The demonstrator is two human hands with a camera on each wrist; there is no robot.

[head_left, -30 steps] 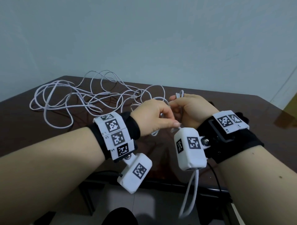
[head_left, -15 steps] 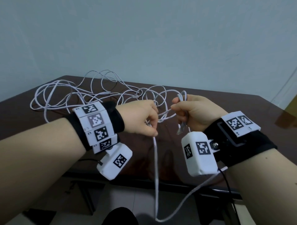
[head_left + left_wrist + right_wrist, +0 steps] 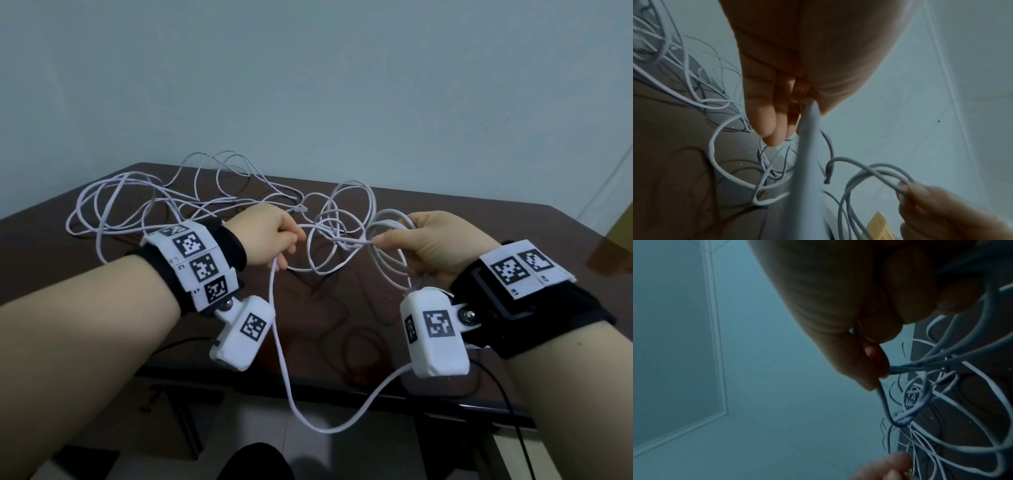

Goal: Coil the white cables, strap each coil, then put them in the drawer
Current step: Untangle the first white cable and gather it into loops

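A long white cable runs from my left hand down below the table edge in a slack loop and back up to my right hand. My left hand grips the cable in curled fingers. My right hand pinches a small bunch of coiled loops between thumb and fingers, and the loops show in the right wrist view too. More white cable lies tangled on the dark brown table behind the hands. No strap or drawer is in view.
The table's front edge runs below my wrists, with floor beneath. A pale wall stands behind the table. A yellow-brown object sits past the table's right corner. Black wrist-camera leads hang under both wrists.
My hands have drawn apart, the left going left and the right going right. The cable between them has lengthened and its hanging loop has widened. More loops have gathered at my right hand.
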